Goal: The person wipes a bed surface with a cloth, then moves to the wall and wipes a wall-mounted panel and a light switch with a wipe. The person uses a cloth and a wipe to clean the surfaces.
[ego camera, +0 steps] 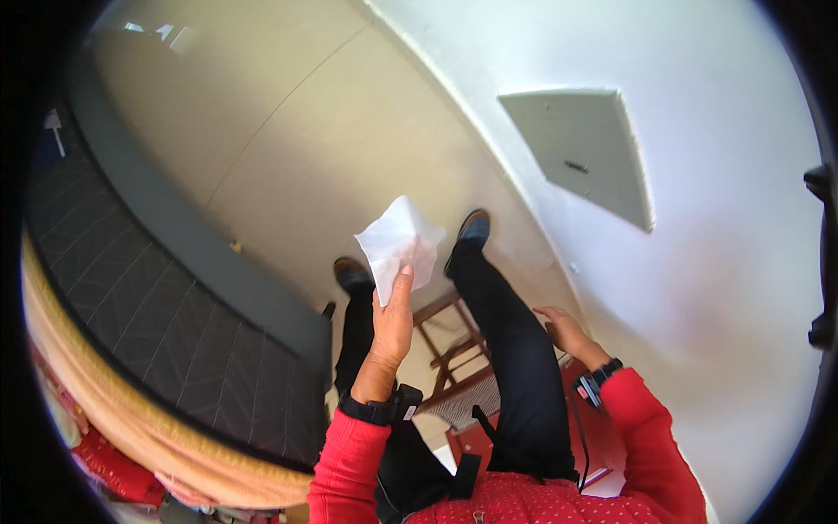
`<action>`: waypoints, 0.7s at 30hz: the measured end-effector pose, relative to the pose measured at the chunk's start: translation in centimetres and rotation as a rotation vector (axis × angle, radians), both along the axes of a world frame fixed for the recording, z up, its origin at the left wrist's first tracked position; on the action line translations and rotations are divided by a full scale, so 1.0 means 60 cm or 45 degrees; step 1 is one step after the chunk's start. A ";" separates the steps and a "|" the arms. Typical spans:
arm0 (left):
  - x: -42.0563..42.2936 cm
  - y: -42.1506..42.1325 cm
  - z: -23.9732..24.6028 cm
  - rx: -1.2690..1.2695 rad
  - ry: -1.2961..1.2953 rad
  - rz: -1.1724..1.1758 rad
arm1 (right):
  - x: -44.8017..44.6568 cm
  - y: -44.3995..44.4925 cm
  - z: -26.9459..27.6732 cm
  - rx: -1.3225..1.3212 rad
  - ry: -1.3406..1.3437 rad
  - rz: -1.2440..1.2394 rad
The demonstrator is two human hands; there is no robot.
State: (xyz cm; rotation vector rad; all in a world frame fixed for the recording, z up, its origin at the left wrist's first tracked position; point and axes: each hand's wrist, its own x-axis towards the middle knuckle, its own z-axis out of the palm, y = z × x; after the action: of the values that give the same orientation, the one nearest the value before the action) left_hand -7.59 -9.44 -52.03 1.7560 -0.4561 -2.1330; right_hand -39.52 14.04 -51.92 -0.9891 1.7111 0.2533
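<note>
A thin white tissue (404, 237) is pinched in my left hand (395, 321), with the thumb on top and the other fingers mostly hidden beneath it. The sheet spreads out beyond the fingertips, over the floor between my shoes. My right hand (566, 333) hangs beside my right leg (507, 314), close to the wall, and its palm side is turned away. I see nothing in that hand, though part of it is hidden. Each wrist wears a black strap with a small device.
At left stands a bed-like piece with dark quilted fabric (150, 308) and a grey side (216, 255). A white wall (720, 262) with a grey panel (589, 150) rises at right. Below me are a wooden chair or stool frame (452, 354) and a beige floor (294, 144).
</note>
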 end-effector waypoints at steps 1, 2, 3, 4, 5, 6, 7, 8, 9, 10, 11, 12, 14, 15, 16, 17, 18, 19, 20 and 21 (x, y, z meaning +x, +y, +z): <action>-0.022 -0.011 -0.011 -0.012 0.017 -0.020 | -0.007 -0.043 0.021 0.051 0.083 -0.369; -0.041 -0.017 -0.020 -0.058 0.037 -0.020 | -0.012 -0.083 0.047 -0.046 0.091 -0.452; -0.058 -0.020 -0.029 -0.102 0.055 -0.026 | -0.002 -0.116 0.067 -0.190 0.009 -0.474; -0.076 -0.020 -0.037 -0.248 -0.005 -0.061 | 0.010 -0.148 0.082 -0.338 -0.079 -0.490; -0.088 -0.016 -0.042 -0.267 -0.010 -0.080 | 0.027 -0.172 0.097 -0.455 -0.034 -0.119; -0.096 -0.015 -0.051 -0.257 0.029 -0.103 | 0.049 -0.194 0.095 -0.477 -0.164 -0.050; -0.103 -0.015 -0.059 -0.294 0.029 -0.155 | 0.074 -0.212 0.085 -0.513 -0.193 0.088; -0.109 -0.015 -0.066 -0.334 0.090 -0.175 | 0.087 -0.227 0.082 -0.584 -0.096 0.269; -0.117 -0.014 -0.071 -0.356 0.099 -0.224 | 0.095 -0.239 0.079 -0.629 0.012 0.486; -0.123 -0.015 -0.075 -0.355 0.095 -0.277 | 0.101 -0.248 0.073 -0.646 0.059 0.393; -0.130 -0.015 -0.076 -0.539 0.152 -0.224 | 0.105 -0.253 0.069 -0.666 0.108 0.294; -0.135 -0.016 -0.075 -0.571 0.155 -0.223 | 0.105 -0.258 0.064 -0.692 0.173 0.195; -0.144 -0.016 -0.072 -0.699 0.160 -0.219 | 0.099 -0.262 0.057 -0.751 0.194 0.269; -0.148 -0.014 -0.070 -0.778 0.151 -0.227 | 0.096 -0.260 0.055 -0.777 0.210 0.303; -0.152 -0.012 -0.069 -0.889 0.150 -0.190 | 0.094 -0.256 0.054 -0.845 0.218 0.306; -0.156 -0.009 -0.069 -0.887 0.147 -0.254 | 0.095 -0.250 0.053 -0.906 0.249 0.289; -0.161 -0.005 -0.071 -0.919 0.153 -0.274 | 0.096 -0.243 0.053 -0.942 0.277 0.291; -0.164 0.000 -0.074 -0.973 0.181 -0.251 | 0.099 -0.233 0.053 -0.961 0.320 0.293; -0.167 0.007 -0.078 -1.008 0.192 -0.273 | 0.103 -0.222 0.054 -1.025 0.293 0.276; -0.169 0.018 -0.081 -0.984 0.131 -0.296 | 0.108 -0.210 0.055 -1.067 0.277 0.272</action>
State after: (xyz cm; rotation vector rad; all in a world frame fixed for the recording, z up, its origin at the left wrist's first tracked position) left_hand -17.76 -8.39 -56.90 1.1825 -1.2957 -1.7926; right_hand -33.04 1.41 -48.60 -1.8099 1.9425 -0.2629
